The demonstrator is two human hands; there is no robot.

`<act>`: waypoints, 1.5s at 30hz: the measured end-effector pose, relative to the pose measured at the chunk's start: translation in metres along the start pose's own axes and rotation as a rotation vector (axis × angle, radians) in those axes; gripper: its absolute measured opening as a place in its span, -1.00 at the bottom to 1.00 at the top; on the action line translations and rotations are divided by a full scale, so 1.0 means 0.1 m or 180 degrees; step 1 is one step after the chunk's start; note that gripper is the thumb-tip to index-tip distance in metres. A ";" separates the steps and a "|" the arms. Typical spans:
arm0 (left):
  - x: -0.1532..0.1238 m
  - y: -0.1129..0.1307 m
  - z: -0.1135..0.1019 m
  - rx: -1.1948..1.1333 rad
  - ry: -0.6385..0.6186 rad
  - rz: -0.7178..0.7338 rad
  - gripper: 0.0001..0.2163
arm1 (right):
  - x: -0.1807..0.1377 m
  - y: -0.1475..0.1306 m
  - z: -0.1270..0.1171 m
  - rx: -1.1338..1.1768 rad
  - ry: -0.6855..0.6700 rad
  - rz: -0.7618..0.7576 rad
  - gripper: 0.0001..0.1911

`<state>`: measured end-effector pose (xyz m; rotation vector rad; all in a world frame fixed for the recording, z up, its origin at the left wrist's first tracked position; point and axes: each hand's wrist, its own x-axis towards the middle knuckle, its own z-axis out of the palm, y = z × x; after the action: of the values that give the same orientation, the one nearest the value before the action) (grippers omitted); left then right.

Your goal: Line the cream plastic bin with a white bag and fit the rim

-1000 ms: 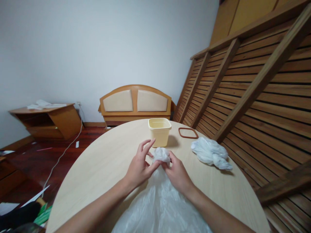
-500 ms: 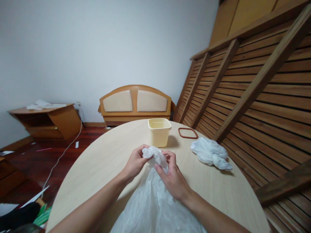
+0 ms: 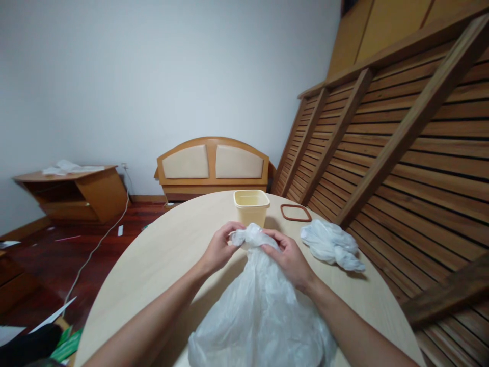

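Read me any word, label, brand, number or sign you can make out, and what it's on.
No text can be read anywhere in view.
Held plastic bag, yellow container, bundled bag: no lettering discernible.
Green item at lower left, white sheets on the cabinet: too blurred or small to tell.

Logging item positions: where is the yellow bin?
In the head view, the yellow bin stands mid-picture on the table, beyond the held plastic bag and left of the brown frame.

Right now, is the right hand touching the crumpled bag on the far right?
Apart. The head view shows a strip of table between the right hand and the crumpled bag; that hand holds the other bag.
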<state>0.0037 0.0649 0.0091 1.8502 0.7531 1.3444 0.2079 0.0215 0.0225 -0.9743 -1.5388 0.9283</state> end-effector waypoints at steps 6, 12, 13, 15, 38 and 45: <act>0.36 -0.12 -0.12 0.1107 -0.0028 0.0798 -0.50 | 0.47 -0.18 -0.41 -0.0411 0.0560 -0.0127 -0.56; 0.64 -0.50 -0.15 0.1588 0.0456 0.0178 -0.67 | 0.78 -0.43 -0.67 -0.0892 0.1106 -0.0459 -0.57; 0.66 -0.53 -0.15 0.1567 0.0446 0.0184 -0.69 | 0.80 -0.45 -0.68 -0.0957 0.1134 -0.0508 -0.58; 0.67 -0.56 -0.15 0.1532 0.0421 0.0358 -0.74 | 0.82 -0.46 -0.68 -0.1081 0.1162 -0.0596 -0.60; 0.32 -0.16 0.05 0.3032 -0.0846 0.2380 -0.91 | 0.78 -0.20 -0.35 -0.2770 -0.0340 -0.0371 -0.66; 0.36 -0.12 0.04 0.2911 -0.0865 0.2140 -0.88 | 0.63 -0.39 -0.68 -0.2720 -0.0459 -0.0522 -0.53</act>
<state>0.0173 0.0998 0.0181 3.1517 0.6731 1.1417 0.2628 0.0708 0.0915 -1.3485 -2.1608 0.1915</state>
